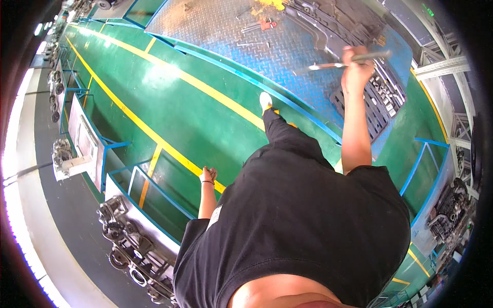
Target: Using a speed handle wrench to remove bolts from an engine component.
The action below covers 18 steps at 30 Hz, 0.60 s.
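Note:
My right hand (358, 72) is closed around a long, thin tool (379, 55) with a dark grip end and a bright metal shaft. It is raised over the blue worktable (303, 84), and motion blurs the tool's far end, so I cannot tell its exact kind. Below that hand lies a dark tool case (377, 115) with rows of silver sockets (391, 105). My left hand (208, 175) hangs low at my side over the green floor, a dark band at its wrist. Its fingers are curled in, and nothing shows in them.
On the worktable lie a large dark metal part (334, 25), a red tool piece (267, 24) and several loose metal tools (251, 44). A bench with engine parts (136, 251) stands to my left. Yellow lines (190, 77) cross the green floor (205, 113). Another blue-framed bench (429, 210) stands right.

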Each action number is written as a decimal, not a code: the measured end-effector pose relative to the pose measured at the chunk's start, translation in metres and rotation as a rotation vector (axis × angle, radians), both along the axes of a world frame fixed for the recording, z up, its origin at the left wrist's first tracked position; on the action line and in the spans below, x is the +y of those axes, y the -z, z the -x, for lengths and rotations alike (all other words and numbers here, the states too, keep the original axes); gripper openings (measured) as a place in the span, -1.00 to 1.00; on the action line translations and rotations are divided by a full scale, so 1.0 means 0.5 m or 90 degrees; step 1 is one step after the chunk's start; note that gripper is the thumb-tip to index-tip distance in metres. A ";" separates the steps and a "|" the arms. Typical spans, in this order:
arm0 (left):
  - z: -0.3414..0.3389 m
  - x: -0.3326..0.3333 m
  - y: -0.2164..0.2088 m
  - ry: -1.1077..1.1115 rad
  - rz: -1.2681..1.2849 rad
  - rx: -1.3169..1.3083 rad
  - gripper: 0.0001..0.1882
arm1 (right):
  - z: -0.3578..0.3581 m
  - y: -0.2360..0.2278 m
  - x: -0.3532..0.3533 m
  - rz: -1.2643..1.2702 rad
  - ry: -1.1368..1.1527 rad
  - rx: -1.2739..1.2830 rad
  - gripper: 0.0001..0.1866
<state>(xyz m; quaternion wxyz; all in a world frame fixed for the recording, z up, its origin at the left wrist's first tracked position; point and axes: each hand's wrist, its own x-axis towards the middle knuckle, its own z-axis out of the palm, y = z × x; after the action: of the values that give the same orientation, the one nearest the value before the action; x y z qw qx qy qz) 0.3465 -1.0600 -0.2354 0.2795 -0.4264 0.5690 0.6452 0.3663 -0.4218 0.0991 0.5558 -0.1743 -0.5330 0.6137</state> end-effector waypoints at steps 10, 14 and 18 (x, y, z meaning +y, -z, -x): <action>0.323 0.113 -0.043 0.112 0.040 0.053 -0.63 | 0.456 0.068 -0.140 0.045 -0.507 -0.086 -0.63; 0.472 0.252 -0.123 0.104 0.239 0.000 -0.63 | 0.513 0.085 -0.040 0.357 -0.688 0.064 -0.65; 0.578 0.310 -0.129 0.145 0.213 0.000 -0.63 | 0.526 0.104 0.025 0.374 -0.621 -0.029 -0.64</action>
<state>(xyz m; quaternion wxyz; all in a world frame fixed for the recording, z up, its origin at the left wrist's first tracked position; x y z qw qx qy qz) 0.0575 -0.9050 -0.1711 0.2760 -0.4000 0.7128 0.5057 0.1031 -0.4091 0.0470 0.1248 -0.0687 -0.3706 0.9178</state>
